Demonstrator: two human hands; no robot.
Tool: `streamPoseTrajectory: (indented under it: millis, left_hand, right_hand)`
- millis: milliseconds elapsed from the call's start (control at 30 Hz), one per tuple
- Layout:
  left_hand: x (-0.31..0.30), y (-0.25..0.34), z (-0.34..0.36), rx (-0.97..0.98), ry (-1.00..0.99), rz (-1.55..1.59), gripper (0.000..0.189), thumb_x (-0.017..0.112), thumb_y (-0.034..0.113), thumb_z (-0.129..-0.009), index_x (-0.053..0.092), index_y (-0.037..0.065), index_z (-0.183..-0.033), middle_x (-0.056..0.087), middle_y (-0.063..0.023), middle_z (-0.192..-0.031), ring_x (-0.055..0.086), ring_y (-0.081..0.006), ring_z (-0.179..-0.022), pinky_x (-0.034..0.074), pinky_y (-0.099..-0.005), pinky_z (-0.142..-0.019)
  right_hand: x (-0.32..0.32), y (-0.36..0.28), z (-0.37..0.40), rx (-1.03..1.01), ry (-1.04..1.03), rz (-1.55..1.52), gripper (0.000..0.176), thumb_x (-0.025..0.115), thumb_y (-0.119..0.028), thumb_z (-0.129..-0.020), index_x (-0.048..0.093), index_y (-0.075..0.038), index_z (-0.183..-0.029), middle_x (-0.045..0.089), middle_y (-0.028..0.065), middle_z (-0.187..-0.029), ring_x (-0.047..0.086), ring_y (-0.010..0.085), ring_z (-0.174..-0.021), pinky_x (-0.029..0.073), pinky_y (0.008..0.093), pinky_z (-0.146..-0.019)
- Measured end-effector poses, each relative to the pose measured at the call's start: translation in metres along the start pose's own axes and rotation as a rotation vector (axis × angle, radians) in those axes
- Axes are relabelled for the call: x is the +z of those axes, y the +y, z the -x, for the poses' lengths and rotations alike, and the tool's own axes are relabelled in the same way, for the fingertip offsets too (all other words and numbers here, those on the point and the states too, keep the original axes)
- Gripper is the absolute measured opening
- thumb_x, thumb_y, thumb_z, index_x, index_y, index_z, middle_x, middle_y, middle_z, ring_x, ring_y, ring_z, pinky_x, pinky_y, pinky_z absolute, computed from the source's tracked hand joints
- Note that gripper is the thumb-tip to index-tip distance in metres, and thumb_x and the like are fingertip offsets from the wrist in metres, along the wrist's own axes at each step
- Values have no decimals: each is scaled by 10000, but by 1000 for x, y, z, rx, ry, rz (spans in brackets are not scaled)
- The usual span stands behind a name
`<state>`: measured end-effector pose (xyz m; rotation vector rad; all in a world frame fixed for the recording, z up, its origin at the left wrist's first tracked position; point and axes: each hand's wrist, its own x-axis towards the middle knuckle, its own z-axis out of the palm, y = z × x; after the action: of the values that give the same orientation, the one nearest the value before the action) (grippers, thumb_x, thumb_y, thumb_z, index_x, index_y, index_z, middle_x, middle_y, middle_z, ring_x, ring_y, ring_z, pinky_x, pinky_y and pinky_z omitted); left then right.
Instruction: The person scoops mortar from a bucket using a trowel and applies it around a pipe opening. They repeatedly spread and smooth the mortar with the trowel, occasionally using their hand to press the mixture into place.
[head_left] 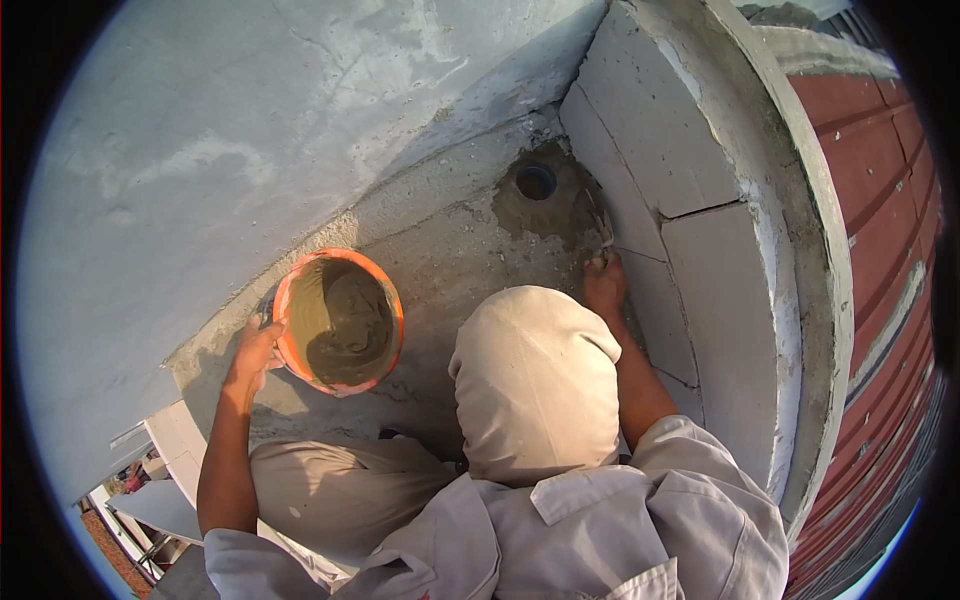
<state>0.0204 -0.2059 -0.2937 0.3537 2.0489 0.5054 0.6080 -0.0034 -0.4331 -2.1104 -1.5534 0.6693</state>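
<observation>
My left hand is closed on the rim of an orange bucket, which tilts a little. Grey wet mortar fills the lower part of the bucket and smears its inner wall. Over at the right, beside the block wall, my right hand is closed around what looks like the handle of a trowel. Its blade lies against a dark wet patch of mortar and is hard to make out. A round pipe opening sits in the middle of that patch.
A rough concrete floor lies between a grey plastered wall on the left and a pale block wall on the right. Beyond the block wall is a red metal roof. A beige cap covers part of the view.
</observation>
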Motion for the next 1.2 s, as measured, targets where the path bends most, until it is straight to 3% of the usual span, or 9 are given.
streamPoseTrajectory:
  millis: [67, 167, 367, 467, 567, 800, 867, 1100, 1200]
  left_hand:
    - [-1, -3, -1, 13, 12, 17, 1026, 674, 408, -944, 40, -40, -1614, 609, -223, -1359, 677, -311, -962, 537, -459, -844]
    - [4, 17, 17, 24, -11, 38, 713, 643, 376, -978, 368, -43, -1486, 707, -152, -1135, 692, -233, -827, 556, -394, -747]
    - [17, 65, 52, 169, -174, 133, 256, 599, 289, -1037, 632, 35, -1030, 705, -59, -885, 650, -140, -687, 543, -307, -635]
    - [31, 79, 61, 214, -268, 204, 235, 597, 248, -1042, 637, 15, -1041, 691, -70, -891, 650, -146, -712, 556, -305, -643]
    - [46, 92, 72, 255, -329, 202, 232, 636, 227, -1022, 634, 0, -1066, 679, -88, -906, 649, -148, -741, 569, -313, -658]
    - [65, 99, 81, 290, -316, 165, 322, 653, 196, -1006, 608, -75, -1173, 669, -151, -1005, 669, -205, -801, 601, -361, -703]
    - [68, 96, 82, 303, -327, 144, 309, 651, 237, -1010, 614, -32, -1157, 674, -119, -991, 663, -176, -796, 590, -342, -695]
    - [71, 93, 93, 273, -297, 113, 287, 638, 238, -1013, 609, -21, -1133, 675, -124, -990, 678, -190, -818, 611, -353, -712]
    - [70, 88, 90, 265, -322, 132, 299, 633, 240, -1013, 599, -24, -1149, 678, -131, -996, 688, -204, -824, 615, -371, -737]
  right_hand:
    - [-5, 0, 14, -39, 31, 27, 428, 710, -176, -916, 569, 48, -1252, 672, 280, -1149, 682, 448, -1044, 531, 492, -902]
    - [-31, -17, 35, -170, 73, 104, 437, 698, -169, -925, 525, 9, -1284, 642, 261, -1189, 670, 456, -1020, 531, 514, -895]
    - [-85, -75, 28, -478, -124, 173, 403, 733, -154, -894, 569, -58, -1250, 644, 224, -1134, 685, 411, -990, 559, 503, -815]
    - [-88, -125, 24, -605, -217, 187, 372, 761, -114, -829, 628, -75, -1175, 647, 162, -971, 686, 368, -950, 560, 492, -797]
    - [-85, -177, 21, -1038, -285, 269, 382, 747, -78, -794, 641, -101, -1161, 650, 134, -942, 668, 323, -914, 549, 461, -796]
    - [-17, -244, 23, -1656, -339, 583, 180, 629, -145, -895, 663, -111, -1069, 659, 77, -963, 650, 229, -969, 507, 382, -831]
    - [5, -251, 27, -1824, -282, 609, 158, 609, -176, -912, 670, -108, -1041, 661, 67, -963, 649, 218, -988, 502, 371, -846]
    - [27, -251, 47, -1984, -561, 559, 146, 621, -189, -884, 680, -136, -1007, 659, 52, -964, 661, 232, -966, 533, 377, -867]
    - [28, -225, 47, -1708, -698, 379, 232, 689, -132, -811, 664, -126, -1041, 654, 86, -976, 674, 282, -945, 548, 427, -833]
